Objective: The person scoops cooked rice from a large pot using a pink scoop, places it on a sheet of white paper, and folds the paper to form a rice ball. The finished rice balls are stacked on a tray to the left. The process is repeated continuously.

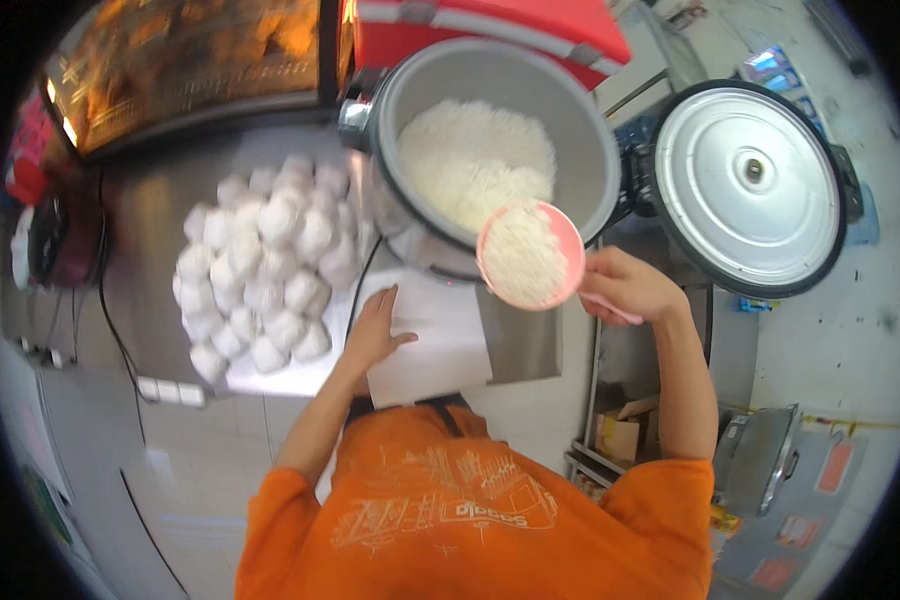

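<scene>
My right hand (626, 285) grips the handle of a pink plastic scoop (570, 244) heaped with white rice (521, 255). The scoop is over the near right rim of a large open rice cooker (596, 97), which has more cooked rice in its pot. My left hand (375, 334) lies on a sheet of white paper (442, 337) at the counter's near edge, its thumb spread from the fingers. Left of it, several white wrapped bundles (262, 277) are piled on the counter. The cooker's round metal lid (750, 187) stands open on the right.
A red cooler box (487, 19) is behind the cooker. A lit glass display case (195, 60) stands at the back left. A black cable (109, 300) hangs over the counter at left. Shelving with a cardboard box (619, 439) is low on the right.
</scene>
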Action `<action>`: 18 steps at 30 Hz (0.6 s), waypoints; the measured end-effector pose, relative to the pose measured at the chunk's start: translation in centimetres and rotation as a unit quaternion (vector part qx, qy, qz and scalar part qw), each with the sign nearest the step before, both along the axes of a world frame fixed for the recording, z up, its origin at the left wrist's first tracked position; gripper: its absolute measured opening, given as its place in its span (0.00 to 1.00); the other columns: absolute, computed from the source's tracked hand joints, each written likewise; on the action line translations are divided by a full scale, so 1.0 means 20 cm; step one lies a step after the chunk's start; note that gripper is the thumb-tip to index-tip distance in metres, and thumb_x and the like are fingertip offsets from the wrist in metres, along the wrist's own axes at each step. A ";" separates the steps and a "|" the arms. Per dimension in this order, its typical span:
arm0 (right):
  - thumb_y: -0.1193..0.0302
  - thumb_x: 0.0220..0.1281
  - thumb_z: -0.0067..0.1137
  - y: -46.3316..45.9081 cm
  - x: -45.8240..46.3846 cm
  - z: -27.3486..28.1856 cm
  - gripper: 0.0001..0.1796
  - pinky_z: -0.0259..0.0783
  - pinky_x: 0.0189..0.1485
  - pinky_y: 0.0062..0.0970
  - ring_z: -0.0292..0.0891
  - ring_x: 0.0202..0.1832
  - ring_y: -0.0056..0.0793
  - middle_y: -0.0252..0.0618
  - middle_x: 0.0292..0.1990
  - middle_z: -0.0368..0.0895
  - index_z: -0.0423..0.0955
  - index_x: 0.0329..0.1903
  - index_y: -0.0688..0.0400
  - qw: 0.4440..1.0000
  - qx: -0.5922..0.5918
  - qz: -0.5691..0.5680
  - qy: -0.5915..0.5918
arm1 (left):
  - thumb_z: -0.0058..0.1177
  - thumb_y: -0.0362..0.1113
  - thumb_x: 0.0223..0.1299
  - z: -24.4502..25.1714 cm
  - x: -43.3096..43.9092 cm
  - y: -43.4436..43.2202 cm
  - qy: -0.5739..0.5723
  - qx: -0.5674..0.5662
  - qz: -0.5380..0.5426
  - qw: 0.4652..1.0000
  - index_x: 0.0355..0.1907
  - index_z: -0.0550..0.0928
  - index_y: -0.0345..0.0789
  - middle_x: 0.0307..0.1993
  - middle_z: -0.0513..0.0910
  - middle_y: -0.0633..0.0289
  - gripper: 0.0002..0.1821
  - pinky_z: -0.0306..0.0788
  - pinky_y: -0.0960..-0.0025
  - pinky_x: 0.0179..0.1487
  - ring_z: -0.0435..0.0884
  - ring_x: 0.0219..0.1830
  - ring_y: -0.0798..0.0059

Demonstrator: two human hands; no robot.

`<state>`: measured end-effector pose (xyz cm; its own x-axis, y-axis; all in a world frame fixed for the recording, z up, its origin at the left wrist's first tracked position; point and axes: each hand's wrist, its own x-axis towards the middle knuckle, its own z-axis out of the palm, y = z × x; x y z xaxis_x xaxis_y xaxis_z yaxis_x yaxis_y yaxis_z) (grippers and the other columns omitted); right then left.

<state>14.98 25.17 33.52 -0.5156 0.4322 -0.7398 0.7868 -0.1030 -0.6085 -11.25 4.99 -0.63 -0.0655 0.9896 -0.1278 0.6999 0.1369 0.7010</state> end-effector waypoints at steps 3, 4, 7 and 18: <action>0.59 0.74 0.53 -0.30 0.13 -0.30 0.18 0.68 0.24 0.34 0.73 0.21 0.33 0.39 0.23 0.77 0.81 0.51 0.59 0.999 0.033 0.025 -0.027 | 0.81 0.49 0.35 -0.12 0.03 -0.10 0.094 -0.040 -0.058 0.993 0.76 0.57 0.25 0.75 0.61 0.43 0.67 0.53 0.52 0.80 0.57 0.78 0.44; 0.61 0.74 0.53 -0.42 0.14 -0.52 0.17 0.71 0.28 0.38 0.78 0.25 0.39 0.43 0.25 0.80 0.81 0.52 0.60 0.989 0.141 0.047 -0.022 | 0.81 0.50 0.33 -0.11 0.02 -0.11 0.101 -0.045 -0.070 0.991 0.76 0.58 0.26 0.76 0.60 0.45 0.67 0.52 0.52 0.81 0.55 0.79 0.44; 0.66 0.70 0.50 -0.71 -0.13 -1.11 0.20 0.76 0.49 0.52 0.83 0.48 0.60 0.59 0.36 0.84 0.73 0.60 0.61 0.957 0.263 0.032 -0.115 | 0.81 0.51 0.30 -0.09 0.00 -0.12 0.115 -0.042 -0.072 0.990 0.76 0.57 0.26 0.78 0.58 0.48 0.69 0.51 0.52 0.81 0.53 0.80 0.45; 0.73 0.70 0.49 -1.08 -0.15 -1.76 0.12 0.80 0.24 0.40 0.84 0.23 0.41 0.44 0.27 0.82 0.64 0.52 0.64 0.853 0.452 0.126 -0.230 | 0.81 0.55 0.30 -0.08 0.00 -0.14 0.144 -0.077 -0.039 0.986 0.78 0.54 0.27 0.80 0.54 0.53 0.73 0.48 0.54 0.83 0.51 0.81 0.53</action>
